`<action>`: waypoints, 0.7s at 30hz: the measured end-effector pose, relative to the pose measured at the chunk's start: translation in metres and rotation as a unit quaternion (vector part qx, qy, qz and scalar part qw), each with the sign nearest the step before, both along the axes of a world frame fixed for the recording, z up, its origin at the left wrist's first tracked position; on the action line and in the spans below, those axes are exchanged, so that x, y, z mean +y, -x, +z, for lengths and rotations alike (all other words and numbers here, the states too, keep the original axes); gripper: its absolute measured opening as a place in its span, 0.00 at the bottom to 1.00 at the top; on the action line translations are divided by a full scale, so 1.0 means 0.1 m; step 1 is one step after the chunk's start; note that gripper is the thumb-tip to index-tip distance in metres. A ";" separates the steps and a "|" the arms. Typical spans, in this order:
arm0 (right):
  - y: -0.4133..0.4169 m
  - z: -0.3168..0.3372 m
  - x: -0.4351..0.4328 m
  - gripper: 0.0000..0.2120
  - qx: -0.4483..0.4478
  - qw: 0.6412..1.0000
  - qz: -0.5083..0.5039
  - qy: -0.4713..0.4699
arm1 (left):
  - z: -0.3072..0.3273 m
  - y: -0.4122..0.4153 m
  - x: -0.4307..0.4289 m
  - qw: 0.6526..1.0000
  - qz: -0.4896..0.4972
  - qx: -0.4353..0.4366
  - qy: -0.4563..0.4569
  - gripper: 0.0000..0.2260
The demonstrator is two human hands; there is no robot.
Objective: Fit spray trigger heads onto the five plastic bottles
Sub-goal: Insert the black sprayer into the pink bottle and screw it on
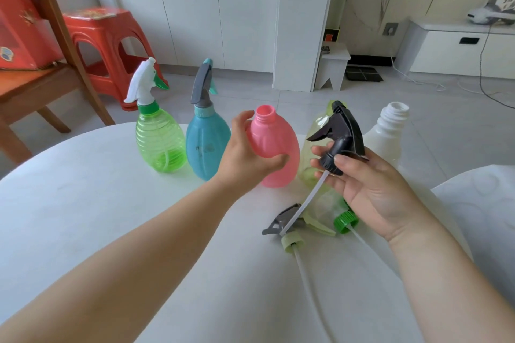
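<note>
White cupboard doors and grey floor tiles fill the top of the frame, with a red stool (104, 44) at upper left, and a pale rounded counter (83, 203) takes up the lower half. Five bottles stand in a row across the middle. The green bottle (160, 142) and the blue bottle (207, 147) at centre left already carry trigger heads. The pink bottle (274, 147) at centre has a bare threaded neck, and the left hand (245, 159) is closed around its body. Just right of it, the right hand (370, 184) is clamped on a black trigger head (341, 136) by the collar, its thin tube (303, 203) slanting down toward the counter. Behind that head stands a yellowish bottle (312, 153); its neck is hidden. The white bottle (388, 133) at centre right is open too. Two spare heads (306, 223) lie on the counter at lower centre.

The step in hand looks to be capping the pink bottle. Doing it well probably means lifting the head until the tube tip clears the neck, feeding the tube straight into the opening, then seating the collar square on the threads before turning, while the left hand keeps the bottle from spinning or tipping into its neighbours
</note>
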State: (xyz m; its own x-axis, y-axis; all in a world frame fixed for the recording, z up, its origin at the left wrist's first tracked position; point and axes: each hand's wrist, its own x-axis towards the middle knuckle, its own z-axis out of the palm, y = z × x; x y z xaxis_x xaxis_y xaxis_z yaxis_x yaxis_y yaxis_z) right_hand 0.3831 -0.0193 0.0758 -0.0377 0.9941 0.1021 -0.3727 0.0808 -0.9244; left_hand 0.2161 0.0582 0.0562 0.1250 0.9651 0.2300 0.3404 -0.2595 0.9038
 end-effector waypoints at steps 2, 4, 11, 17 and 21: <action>0.03 0.03 0.00 0.10 -0.006 1.000 -0.003 0.001 | 0.04 0.10 -0.11 1.000 -0.016 -0.014 -0.005 0.36; 0.07 0.08 -0.01 0.10 -0.011 1.000 -0.002 0.002 | 0.07 0.23 -0.23 0.999 -0.022 -0.021 -0.009 0.34; 0.37 0.27 -0.04 0.09 0.017 1.000 0.013 0.001 | 0.09 0.99 -0.64 0.999 0.021 -0.031 -0.018 0.32; 0.74 0.38 -0.03 0.10 0.017 1.000 0.020 0.000 | -0.08 1.47 -0.93 0.999 0.034 -0.020 0.021 0.27; 0.93 0.44 -0.02 0.11 0.025 1.000 0.017 -0.004 | -0.16 1.58 -1.00 0.999 0.011 -0.022 0.023 0.29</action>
State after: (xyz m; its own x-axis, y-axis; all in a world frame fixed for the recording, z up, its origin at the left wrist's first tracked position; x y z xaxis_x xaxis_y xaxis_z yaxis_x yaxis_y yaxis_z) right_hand 0.2904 -0.0209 0.1201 -0.0662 0.9913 0.1134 -0.4206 0.0754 -0.9041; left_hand 0.0580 -0.0419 0.0401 0.0935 0.9774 0.1894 0.3047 -0.2092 0.9292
